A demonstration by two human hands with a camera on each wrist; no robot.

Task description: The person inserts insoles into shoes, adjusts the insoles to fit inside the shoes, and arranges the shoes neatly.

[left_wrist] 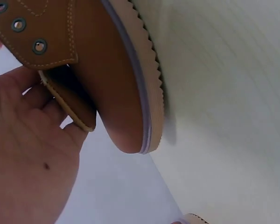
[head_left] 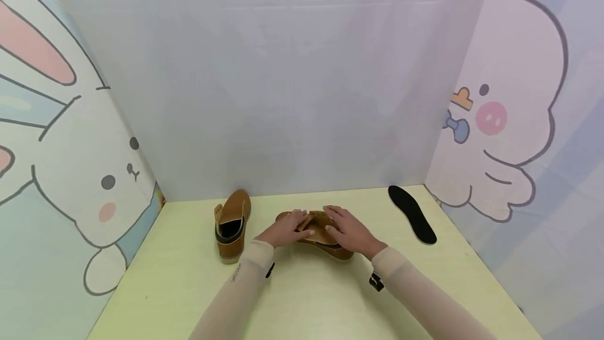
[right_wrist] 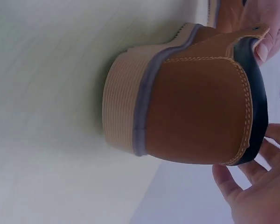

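Note:
A brown leather shoe (head_left: 325, 235) lies on its sole across the table, its opening turned up and its toe to the left. At the tongue, my left hand (head_left: 285, 228) pinches the shoe, fingers curled behind the tongue (left_wrist: 70, 105) and thumb by the opening. Over the heel end, my right hand (head_left: 353, 230) rests with loosely bent fingers at the far side of the collar (right_wrist: 259, 102). Its thumb lies above the opening. Metal eyelets (left_wrist: 39, 46) line the side flap near my left fingers. The far side of the shoe is partly hidden by both hands.
Another brown shoe (head_left: 233, 227) stands to the left, toe away from me. A black insole (head_left: 412, 215) lies at the far right of the pale table (head_left: 321, 303). A white curtain (head_left: 283, 93) rises behind, with cartoon-printed panels (head_left: 519, 93) on both sides.

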